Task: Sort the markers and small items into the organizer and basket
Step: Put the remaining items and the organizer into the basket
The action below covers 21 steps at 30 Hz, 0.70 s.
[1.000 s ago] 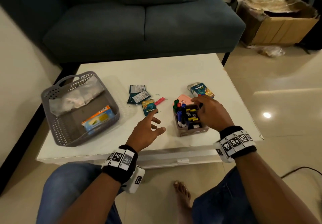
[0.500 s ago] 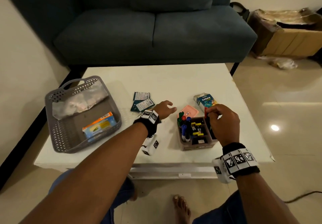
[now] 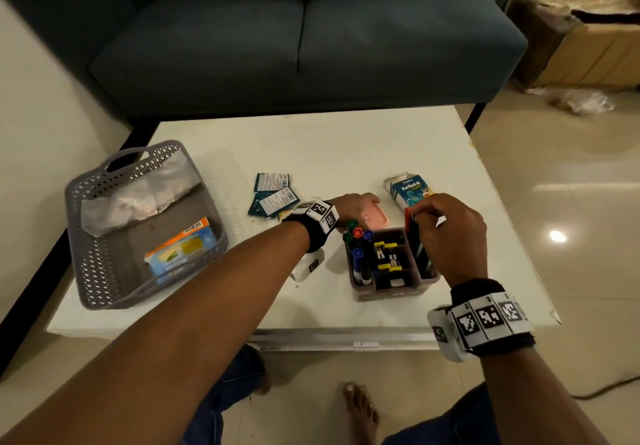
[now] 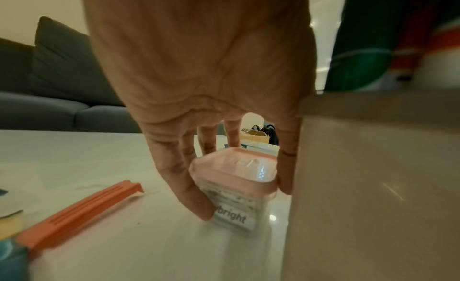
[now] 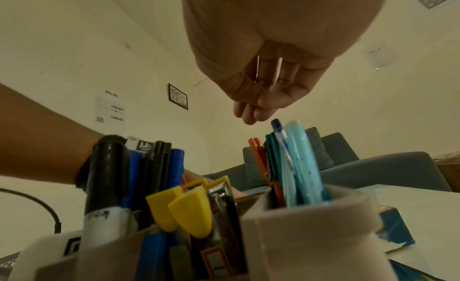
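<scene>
A white glossy table point(image 3: 346, 147) stands before a dark teal sofa point(image 3: 304, 39) on a pale tiled floor. Near its front edge sits the organizer point(image 3: 391, 290), a squat taupe plastic box with rounded walls and several compartments: capped markers point(image 3: 358, 237) in green, red, blue and black stand upright in the left one, yellow-handled clips point(image 5: 189, 212) fill the middle, and slim pens point(image 5: 296, 159) in turquoise, blue and orange lean upright in the right one, tips up. The right hand point(image 3: 450, 233) is over that right compartment, fingertips bunched together; whether they pinch a pen cannot be told. Just behind the organizer the left hand point(image 4: 199, 73) reaches down, thumb and fingers curled around a small rounded-rectangle case point(image 4: 236, 185) with a pink lid and clear sides, its label reading "bright"; the case lies flat on the table, close to the organizer's back wall. A ribbed coral clip point(image 4: 79, 212), long and narrow, lies left of the case, angled toward it. Well left of the organizer is the grey perforated basket point(image 3: 104, 271), holding an orange-and-blue box point(image 3: 180, 250) and a crinkled clear bag point(image 3: 138, 199). Dark green sachets point(image 3: 273, 192) lie between basket and organizer; a blue carton point(image 3: 408, 190) lies behind the organizer
</scene>
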{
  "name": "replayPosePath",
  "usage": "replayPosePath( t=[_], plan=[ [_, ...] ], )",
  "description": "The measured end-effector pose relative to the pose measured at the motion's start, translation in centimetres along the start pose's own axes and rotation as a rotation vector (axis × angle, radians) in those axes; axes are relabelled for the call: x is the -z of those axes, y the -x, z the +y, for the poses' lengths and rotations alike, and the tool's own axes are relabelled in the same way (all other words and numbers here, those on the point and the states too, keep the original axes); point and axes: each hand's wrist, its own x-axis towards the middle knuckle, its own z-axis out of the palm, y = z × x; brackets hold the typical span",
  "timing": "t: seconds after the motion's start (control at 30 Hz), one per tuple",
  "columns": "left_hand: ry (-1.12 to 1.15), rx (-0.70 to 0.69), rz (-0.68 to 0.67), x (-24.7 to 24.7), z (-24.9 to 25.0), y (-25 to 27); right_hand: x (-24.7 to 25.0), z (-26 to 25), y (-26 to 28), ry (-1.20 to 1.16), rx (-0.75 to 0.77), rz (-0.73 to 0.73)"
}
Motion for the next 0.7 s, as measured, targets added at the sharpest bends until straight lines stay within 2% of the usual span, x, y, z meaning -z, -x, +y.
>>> replayPosePath(
  t=[0.13,0.3,0.4,0.53,0.63,0.7],
  plan=[
    [-0.041,0.012,0.028,0.9,-1.5,3.1,0.0,0.5,-0.6,0.0,-0.03,-0.008],
    [0.005,0.087,0.165,0.5,-4.1,8.1,-0.5,0.8,0.0,0.016,0.027,-0.025],
    [-0.022,0.146,0.185,-0.3,-5.6,10.9,-0.7,-0.4,0.3,0.018,0.174,0.061],
    [-0.035,0.19,0.093,-1.8,-6.6,13.4,-1.8,-4.6,1.4,-0.022,0.476,0.106],
    [-0.009,0.178,0.077,-2.9,-7.1,14.8,-3.3,-8.2,3.1,-0.075,0.634,-0.003],
    [0.0,0.177,0.09,-3.3,-7.6,15.8,-4.9,-9.6,4.3,-0.062,0.653,-0.154]
  ],
)
